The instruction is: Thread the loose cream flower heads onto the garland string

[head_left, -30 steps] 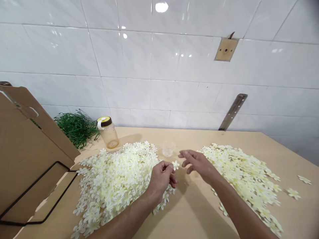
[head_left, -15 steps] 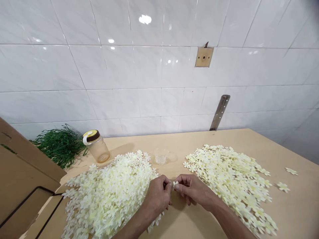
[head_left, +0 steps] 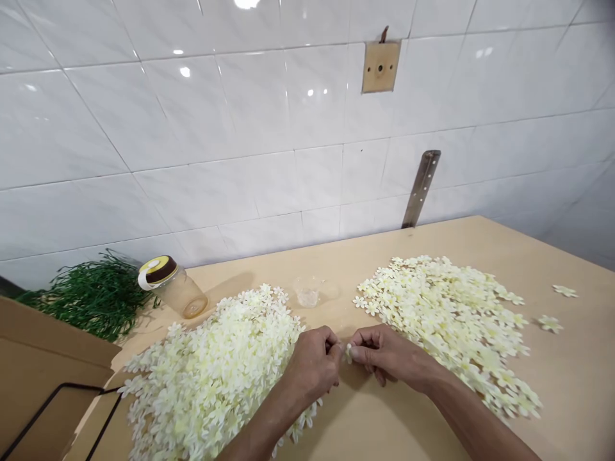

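My left hand (head_left: pixel 313 368) and my right hand (head_left: pixel 389 355) meet over the wooden table (head_left: pixel 398 422), both pinching one small cream fabric flower (head_left: pixel 348 353) between their fingertips. To the left of my hands lies a thick heap of cream flowers (head_left: pixel 216 371). A flatter spread of the same flowers (head_left: pixel 451 323) lies to the right. A small clear plastic cup (head_left: pixel 308 291) stands just beyond my hands.
A jar with a yellow and brown lid (head_left: pixel 170 287) stands at the back left beside a bundle of green plastic stems (head_left: pixel 86 298). A cardboard box (head_left: pixel 43 378) fills the lower left. Two loose flowers (head_left: pixel 557 307) lie far right. A white tiled wall (head_left: pixel 269 128) backs the table.
My right hand came in from its open reach and joined the left on the flower. The camera view has dropped and shifted right.
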`<action>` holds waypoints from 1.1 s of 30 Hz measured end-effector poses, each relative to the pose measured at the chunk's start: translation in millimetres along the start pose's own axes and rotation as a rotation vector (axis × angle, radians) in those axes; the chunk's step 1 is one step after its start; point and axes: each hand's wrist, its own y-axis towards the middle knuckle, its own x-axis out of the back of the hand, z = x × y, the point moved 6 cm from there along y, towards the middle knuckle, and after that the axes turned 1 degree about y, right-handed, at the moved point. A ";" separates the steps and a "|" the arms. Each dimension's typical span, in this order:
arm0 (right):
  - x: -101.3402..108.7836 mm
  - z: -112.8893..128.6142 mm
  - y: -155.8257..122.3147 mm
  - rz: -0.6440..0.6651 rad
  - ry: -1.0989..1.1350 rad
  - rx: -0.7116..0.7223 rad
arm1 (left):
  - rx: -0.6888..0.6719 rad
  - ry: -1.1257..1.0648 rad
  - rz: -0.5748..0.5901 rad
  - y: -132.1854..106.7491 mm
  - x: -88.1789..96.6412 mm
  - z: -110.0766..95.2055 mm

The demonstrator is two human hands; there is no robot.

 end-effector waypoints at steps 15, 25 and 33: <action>9.9 -8.2 4.1 -0.200 0.192 0.026 | -0.278 -0.237 -0.262 -32.5 -16.6 -7.8; 9.9 -9.0 4.0 -0.224 0.338 0.105 | -0.390 -0.212 -0.068 -57.9 -61.5 -5.3; 6.1 -11.6 5.3 -0.250 0.337 0.065 | -0.408 -0.119 -0.095 -54.9 -55.5 -2.9</action>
